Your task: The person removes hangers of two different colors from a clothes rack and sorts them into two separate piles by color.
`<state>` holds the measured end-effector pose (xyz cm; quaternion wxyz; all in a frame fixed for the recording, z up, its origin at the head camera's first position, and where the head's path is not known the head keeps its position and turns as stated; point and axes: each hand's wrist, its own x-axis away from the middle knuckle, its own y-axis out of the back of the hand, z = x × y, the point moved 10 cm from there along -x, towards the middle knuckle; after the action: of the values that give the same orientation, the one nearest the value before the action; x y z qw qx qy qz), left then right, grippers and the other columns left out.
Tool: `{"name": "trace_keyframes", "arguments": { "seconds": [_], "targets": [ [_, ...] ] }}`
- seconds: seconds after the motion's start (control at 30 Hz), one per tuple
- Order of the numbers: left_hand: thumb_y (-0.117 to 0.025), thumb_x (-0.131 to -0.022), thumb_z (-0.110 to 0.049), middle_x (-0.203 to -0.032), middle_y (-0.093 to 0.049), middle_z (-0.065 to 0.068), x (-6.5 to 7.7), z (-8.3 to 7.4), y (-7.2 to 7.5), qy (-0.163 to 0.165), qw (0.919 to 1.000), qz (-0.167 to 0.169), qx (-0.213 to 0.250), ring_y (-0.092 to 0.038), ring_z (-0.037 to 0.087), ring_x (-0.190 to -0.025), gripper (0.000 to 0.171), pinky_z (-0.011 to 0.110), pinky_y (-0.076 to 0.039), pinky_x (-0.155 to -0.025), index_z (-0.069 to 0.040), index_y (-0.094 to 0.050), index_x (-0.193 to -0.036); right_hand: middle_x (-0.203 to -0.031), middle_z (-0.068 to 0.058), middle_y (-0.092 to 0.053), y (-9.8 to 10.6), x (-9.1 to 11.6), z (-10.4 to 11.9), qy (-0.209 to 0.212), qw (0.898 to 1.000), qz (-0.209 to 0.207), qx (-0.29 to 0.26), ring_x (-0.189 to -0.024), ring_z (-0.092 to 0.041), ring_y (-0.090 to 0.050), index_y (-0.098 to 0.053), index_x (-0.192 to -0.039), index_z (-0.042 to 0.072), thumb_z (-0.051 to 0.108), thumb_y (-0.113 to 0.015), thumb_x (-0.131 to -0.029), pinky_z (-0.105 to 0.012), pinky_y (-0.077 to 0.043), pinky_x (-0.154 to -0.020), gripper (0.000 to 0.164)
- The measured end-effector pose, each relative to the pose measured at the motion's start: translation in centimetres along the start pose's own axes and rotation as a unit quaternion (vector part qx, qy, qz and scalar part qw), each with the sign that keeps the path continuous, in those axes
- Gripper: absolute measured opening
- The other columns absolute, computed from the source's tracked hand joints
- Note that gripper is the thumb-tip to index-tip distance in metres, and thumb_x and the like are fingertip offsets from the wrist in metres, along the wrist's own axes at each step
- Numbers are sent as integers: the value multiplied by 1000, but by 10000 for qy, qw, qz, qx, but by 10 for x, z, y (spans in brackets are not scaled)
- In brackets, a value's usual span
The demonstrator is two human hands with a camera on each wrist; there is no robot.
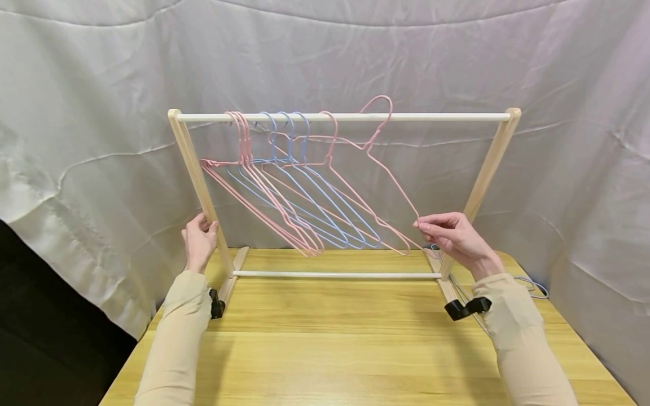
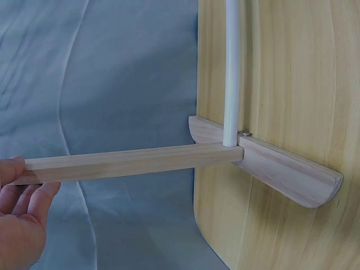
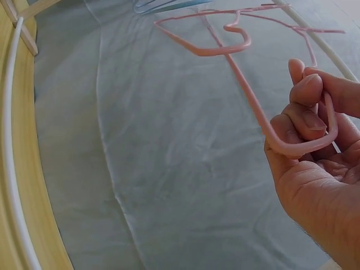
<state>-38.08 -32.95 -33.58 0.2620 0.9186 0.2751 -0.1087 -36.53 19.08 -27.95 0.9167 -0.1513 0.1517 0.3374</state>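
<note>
Seeing a skinny pink hanger, kinda tilted, with its hook above the white rail of a wooden rack.

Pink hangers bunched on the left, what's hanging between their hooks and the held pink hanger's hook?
Three blue hangers and a single pink hanger hang there, as the head view shows.

Forearms forward, right fingers in a pinch (left fingers curled)

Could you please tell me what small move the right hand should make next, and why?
Probably lower the held pink hanger with the right hand, so its hook settles on the rail: it rises higher above the rail than the other hooks, while the left hand holds the upright.
</note>
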Motion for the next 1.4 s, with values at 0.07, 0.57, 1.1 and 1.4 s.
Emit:
{"name": "trace_keyframes", "arguments": {
  "seconds": [0.07,0.57,1.1,1.4],
  "targets": [
    [-56,-100,-11,-128,-65,29,-1,1,0,-8,10000,-5,-16,-41,41,-133,28,51,-23,-104,5,-62,-123,-103,-2,-79,1,0,-1,8,10000,15,-44,-83,-6,-66,-78,-106,4,-11,-48,-99,-17,-53,-74,35],
    [-55,-101,-12,-131,-65,26,0,3,-1,108,9999,17,-46,-39,39,-131,30,50,-25,-105,1,-62,-127,-107,-3,-78,15,21,-20,2,9992,272,-295,-90,-7,-69,-76,-113,3,-14,-42,-100,-17,-55,-79,40],
    [-56,-100,-10,-128,-65,29,-1,1,1,-29,9999,-53,-95,-41,41,-129,28,51,-24,-101,4,-62,-124,-104,6,-76,48,73,-78,-708,9968,236,277,-88,-1,-65,-75,-115,8,-10,-41,-101,-16,-53,-77,41],
    [-55,-101,-10,-128,-65,29,1,-1,1,-32,10000,-25,-71,-41,40,-130,29,51,-23,-100,4,-62,-125,-99,11,-74,55,92,-119,-1131,9906,371,675,-82,3,-62,-76,-114,15,-8,-43,-102,-13,-51,-71,42]
  ]
}}
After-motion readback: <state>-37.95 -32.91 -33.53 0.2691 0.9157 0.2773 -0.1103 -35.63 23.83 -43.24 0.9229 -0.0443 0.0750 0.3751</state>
